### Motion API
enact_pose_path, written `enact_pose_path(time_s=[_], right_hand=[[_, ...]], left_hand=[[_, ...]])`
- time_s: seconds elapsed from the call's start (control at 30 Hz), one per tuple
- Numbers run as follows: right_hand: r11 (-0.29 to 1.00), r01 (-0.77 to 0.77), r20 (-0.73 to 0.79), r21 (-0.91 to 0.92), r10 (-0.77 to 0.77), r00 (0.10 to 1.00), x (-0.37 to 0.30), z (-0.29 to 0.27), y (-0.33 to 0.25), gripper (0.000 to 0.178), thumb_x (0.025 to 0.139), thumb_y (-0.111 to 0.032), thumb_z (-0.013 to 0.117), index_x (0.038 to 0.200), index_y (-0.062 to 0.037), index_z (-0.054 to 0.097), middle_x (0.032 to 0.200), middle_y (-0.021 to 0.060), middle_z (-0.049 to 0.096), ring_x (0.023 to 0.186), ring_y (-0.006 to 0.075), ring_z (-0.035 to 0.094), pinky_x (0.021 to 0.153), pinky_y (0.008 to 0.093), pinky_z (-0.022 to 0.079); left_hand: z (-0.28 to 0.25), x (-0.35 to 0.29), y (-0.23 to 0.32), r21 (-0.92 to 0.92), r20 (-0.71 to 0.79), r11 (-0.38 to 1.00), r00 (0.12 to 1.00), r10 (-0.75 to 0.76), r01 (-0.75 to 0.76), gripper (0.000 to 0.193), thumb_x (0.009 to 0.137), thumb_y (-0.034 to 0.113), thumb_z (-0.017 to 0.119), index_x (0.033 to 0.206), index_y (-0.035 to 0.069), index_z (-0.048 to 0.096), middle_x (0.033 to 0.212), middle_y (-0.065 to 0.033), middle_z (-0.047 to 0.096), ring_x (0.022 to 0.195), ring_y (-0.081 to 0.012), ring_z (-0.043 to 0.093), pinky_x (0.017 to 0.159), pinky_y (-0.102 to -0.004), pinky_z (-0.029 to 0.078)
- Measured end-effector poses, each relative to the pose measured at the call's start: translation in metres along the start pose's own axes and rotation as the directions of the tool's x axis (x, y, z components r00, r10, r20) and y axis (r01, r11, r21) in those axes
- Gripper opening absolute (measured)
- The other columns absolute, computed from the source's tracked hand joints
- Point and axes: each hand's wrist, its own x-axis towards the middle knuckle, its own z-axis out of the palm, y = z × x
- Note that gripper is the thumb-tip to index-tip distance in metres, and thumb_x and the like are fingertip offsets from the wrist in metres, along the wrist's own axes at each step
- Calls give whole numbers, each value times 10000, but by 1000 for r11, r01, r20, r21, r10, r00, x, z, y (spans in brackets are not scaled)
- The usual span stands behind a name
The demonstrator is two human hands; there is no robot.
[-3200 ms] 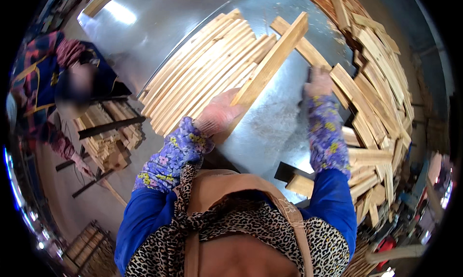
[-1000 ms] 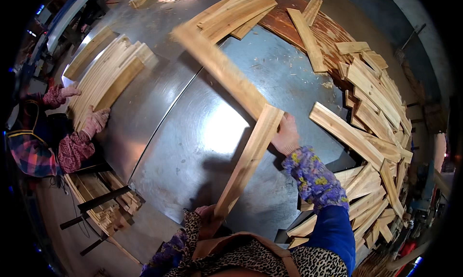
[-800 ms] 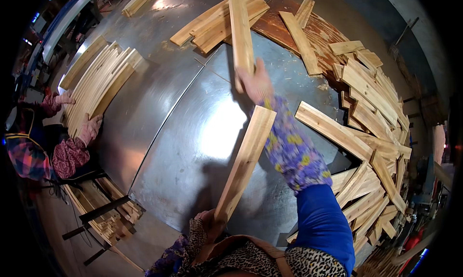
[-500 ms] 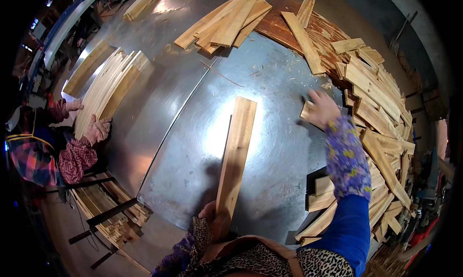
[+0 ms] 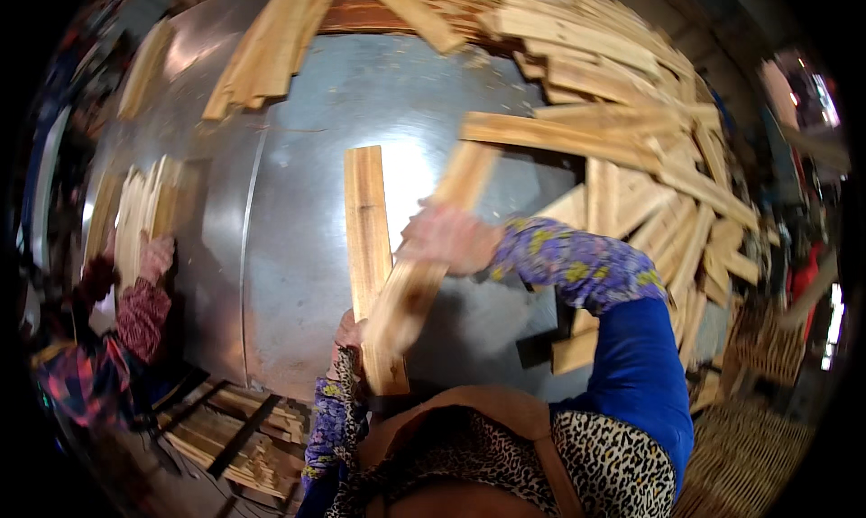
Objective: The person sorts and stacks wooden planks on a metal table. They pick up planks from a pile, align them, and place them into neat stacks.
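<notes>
Right fingers point(image 5: 431, 237) clamped round the middle of a pale, blurred wooden slat point(image 5: 410, 293), right hand point(image 5: 448, 238) above the worktop. Slat held at a slant, far end up and to the right, near end low by the body, crossing over the lower part of a long flat wooden slat with a darker streak point(image 5: 365, 220). Half a second ago: right hand empty and far out at the loose heap of wooden slats point(image 5: 631, 130) on the right. Now drawn back toward the middle with a piece taken from there.

Left fingers point(image 5: 348, 327) at the near end of the long flat slat, touching it. Whether closed on it or merely resting: cannot tell. No change here: same slat, same spot on the shiny grey metal worktop point(image 5: 289, 202), pointing away from the body, left hand point(image 5: 346, 330) at its near end as before.

Reads as gathering in progress: one slat down flat, a second in the grip above it, not yet laid.

Farther out: a fan of wooden slats point(image 5: 266, 40) at the far left of the worktop. At the left edge, a co-worker's hand point(image 5: 155, 255) on a stack of thin slats point(image 5: 144, 207).
</notes>
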Motion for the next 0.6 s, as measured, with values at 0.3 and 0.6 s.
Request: enact_pose_path(time_s=[0.3,0.6], right_hand=[[532,-793,322,-296,838,441,-57,-102,77,753,762,-190,826,1487,-130,630,1472,216,632,1384,435,581,1158,554,518],[353,-871,197,-341,933,301,-114,-81,168,490,1037,-439,656,1411,-123,632,1295,226,739,1223,419,702,1037,540,569]], left_hand=[[76,8,-31,332,-105,930,986,-130,158,734,876,201,752,1542,-47,565,1313,-158,739,1185,-265,719,1032,-399,582],[53,-36,-22,544,-374,838,905,205,35,755,908,218,826,1542,-55,519,1344,-181,730,1189,-275,716,1012,-375,580]])
